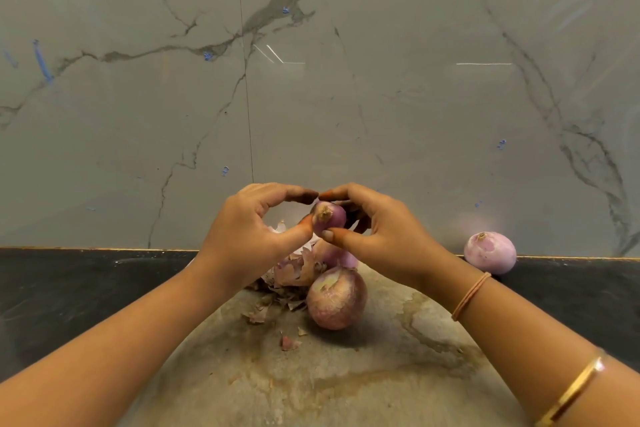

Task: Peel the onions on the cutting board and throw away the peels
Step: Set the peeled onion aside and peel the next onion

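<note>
A small purple onion [329, 219] is held up above the cutting board [346, 378], root end toward me. My left hand [252, 236] and my right hand [377, 229] both grip it, thumbs underneath and fingertips meeting over its top. Below them a larger onion [336, 298] with brownish skin lies on the board. Another onion [334, 255] sits behind it, partly hidden by my right hand. A heap of dry peels [294, 269] lies under my left hand, with loose flakes [289, 342] nearer to me.
A peeled pale purple onion [490, 252] rests on the dark countertop [69, 288] at the right, against the grey marble wall [311, 80]. The round board is stained and worn. Bands circle my right wrist and forearm.
</note>
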Demonstrator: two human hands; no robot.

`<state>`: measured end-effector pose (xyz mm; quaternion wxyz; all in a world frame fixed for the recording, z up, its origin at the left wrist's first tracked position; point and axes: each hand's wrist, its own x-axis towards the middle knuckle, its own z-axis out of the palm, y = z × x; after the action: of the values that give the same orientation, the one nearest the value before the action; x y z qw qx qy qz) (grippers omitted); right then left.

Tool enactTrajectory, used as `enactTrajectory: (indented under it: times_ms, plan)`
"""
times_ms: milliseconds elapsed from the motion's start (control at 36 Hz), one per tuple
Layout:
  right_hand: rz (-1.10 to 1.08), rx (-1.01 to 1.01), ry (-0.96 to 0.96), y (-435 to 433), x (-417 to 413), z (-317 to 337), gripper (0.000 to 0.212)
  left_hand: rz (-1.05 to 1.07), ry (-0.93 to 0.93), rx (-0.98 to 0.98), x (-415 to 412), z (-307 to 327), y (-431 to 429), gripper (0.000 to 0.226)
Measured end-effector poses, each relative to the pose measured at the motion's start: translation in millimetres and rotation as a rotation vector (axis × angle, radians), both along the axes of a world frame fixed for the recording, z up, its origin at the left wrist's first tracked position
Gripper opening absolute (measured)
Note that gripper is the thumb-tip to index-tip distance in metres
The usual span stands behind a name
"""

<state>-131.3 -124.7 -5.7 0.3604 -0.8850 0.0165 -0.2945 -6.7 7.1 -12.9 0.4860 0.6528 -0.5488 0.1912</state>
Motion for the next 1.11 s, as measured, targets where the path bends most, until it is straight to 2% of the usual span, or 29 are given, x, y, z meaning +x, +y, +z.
enactTrajectory:
  times_ms: [111,333,500,611,694,806,944,1111]
  plan:
    - [-0.021,-0.02,0.008,0,1,-1,0.036,0.023,-0.132,-0.029,-2,1,0,0.022]
    - [-0.011,-0.017,-0.01,1,1,-1,0.035,0.066,-0.138,-0.036,2,-1,-1,0.026]
    - [0.008,0.023,-0.009,2,2,-2,0.035,0.187,-0.28,-0.004,2,-3,-3,0.026]
    - [0.036,0.052,-0.007,2,2,0,0.035,0.216,-0.187,0.008,6,-3,-3,0.032]
    - [0.048,0.08,-0.007,2,2,0,0.037,0.236,-0.043,-0.004,12,-2,-2,0.022]
    - [0.051,0.126,-0.014,1,1,1,0.036,0.218,0.01,-0.013,15,-2,-1,0.02]
    - [0.018,0.139,-0.031,-2,2,0,0.036,0.091,-0.17,-0.03,6,1,0,0.026]
    - [-0.004,0.128,-0.034,-2,3,0,0.035,0.117,-0.248,-0.042,1,0,0,0.032]
